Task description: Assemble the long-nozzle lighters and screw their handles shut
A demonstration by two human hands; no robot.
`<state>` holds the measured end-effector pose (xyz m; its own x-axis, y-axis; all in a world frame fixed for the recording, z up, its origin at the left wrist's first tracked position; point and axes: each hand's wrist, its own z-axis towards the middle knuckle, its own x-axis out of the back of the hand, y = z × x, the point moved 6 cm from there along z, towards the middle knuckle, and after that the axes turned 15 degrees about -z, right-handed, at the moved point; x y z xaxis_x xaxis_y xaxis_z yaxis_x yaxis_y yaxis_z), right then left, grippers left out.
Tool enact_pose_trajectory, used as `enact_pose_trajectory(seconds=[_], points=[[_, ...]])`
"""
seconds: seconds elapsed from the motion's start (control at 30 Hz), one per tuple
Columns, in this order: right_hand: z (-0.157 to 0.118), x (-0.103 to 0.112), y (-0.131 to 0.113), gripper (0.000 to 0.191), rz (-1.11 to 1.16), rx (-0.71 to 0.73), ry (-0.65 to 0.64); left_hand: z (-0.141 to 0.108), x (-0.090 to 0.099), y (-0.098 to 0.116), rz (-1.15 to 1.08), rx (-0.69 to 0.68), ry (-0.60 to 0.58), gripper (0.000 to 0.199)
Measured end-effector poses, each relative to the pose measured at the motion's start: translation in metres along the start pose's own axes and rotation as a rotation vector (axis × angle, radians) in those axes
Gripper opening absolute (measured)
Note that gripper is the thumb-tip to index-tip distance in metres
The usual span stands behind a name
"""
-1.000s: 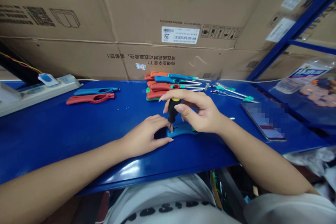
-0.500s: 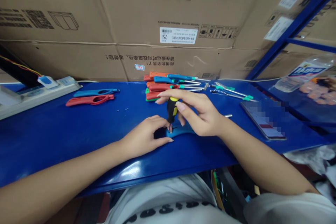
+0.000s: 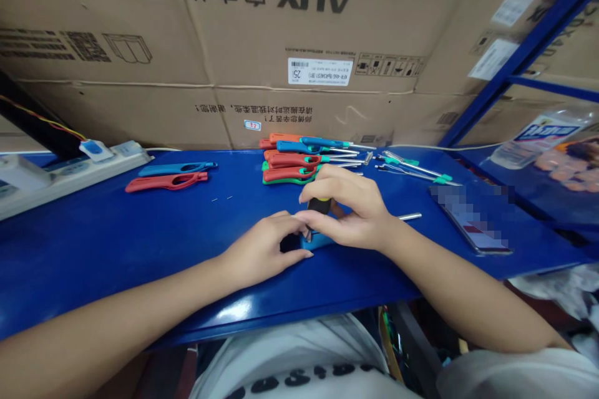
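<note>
A blue lighter-like piece (image 3: pixel 319 240) with a metal tube lies on the blue table, partly hidden under my hands. My left hand (image 3: pixel 267 243) grips its left end between thumb and fingers. In my right hand (image 3: pixel 353 209) is a black and yellow screwdriver (image 3: pixel 319 205), its handle largely covered by the fingers. The screwdriver points down at the blue piece's left end; whether the tip sits in a screw cannot be seen.
Behind my hands lies a pile of red, orange and blue lighters (image 3: pixel 294 159). Two empty casings (image 3: pixel 168 181) and a power strip (image 3: pixel 70 171) are at left. Metal tubes (image 3: pixel 416 168), a phone (image 3: pixel 472 224) and a bottle (image 3: pixel 538 137) stand or lie at right.
My right hand's fingers have curled lower around the screwdriver, and its thumb has moved close to my left fingertips. The screwdriver handle is more covered. The view has shifted slightly.
</note>
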<state>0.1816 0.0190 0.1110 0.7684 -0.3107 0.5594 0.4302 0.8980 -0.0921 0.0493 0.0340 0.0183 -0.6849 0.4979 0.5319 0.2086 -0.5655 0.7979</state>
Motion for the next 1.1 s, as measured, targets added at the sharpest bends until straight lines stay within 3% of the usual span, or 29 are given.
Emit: enact_pose_trajectory(seconds=[0.07, 0.17, 0.27, 0.43, 0.53, 0.63, 0.7, 0.83, 0.9, 1.1], points=[[-0.001, -0.002, 0.003, 0.016, 0.061, -0.005, -0.038, 0.0, 0.001, 0.001, 0.006, 0.011, -0.002, 0.015], [-0.002, -0.007, 0.012, 0.032, 0.254, -0.13, -0.169, 0.0, 0.001, 0.002, 0.013, 0.029, -0.009, 0.014], [-0.003, -0.009, 0.019, 0.031, 0.399, -0.215, -0.21, -0.001, 0.001, 0.003, 0.014, 0.035, -0.004, 0.013], [0.002, -0.005, 0.017, 0.014, 0.235, -0.166, -0.093, -0.003, -0.003, 0.001, 0.009, 0.053, 0.0, 0.014], [0.004, -0.001, 0.005, 0.016, 0.097, -0.075, 0.019, -0.003, -0.006, 0.003, 0.035, 0.037, -0.011, 0.016], [0.006, -0.001, -0.004, 0.014, 0.064, -0.025, -0.039, -0.005, -0.005, 0.008, 0.125, 0.039, -0.036, 0.021], [0.01, 0.008, 0.0, 0.017, 0.036, -0.066, -0.025, -0.008, -0.002, 0.012, 0.199, 0.071, -0.059, 0.026], [0.012, 0.052, 0.042, 0.015, -0.186, -0.311, 0.236, -0.012, 0.009, 0.017, 0.353, 0.15, -0.077, 0.043], [0.007, 0.071, 0.069, 0.014, -0.365, -0.387, 0.293, -0.011, 0.011, 0.017, 0.386, 0.161, -0.096, 0.044], [-0.031, 0.09, 0.142, 0.007, -0.853, -0.571, 0.101, 0.002, 0.009, 0.012, 0.442, 0.116, -0.177, 0.028]])
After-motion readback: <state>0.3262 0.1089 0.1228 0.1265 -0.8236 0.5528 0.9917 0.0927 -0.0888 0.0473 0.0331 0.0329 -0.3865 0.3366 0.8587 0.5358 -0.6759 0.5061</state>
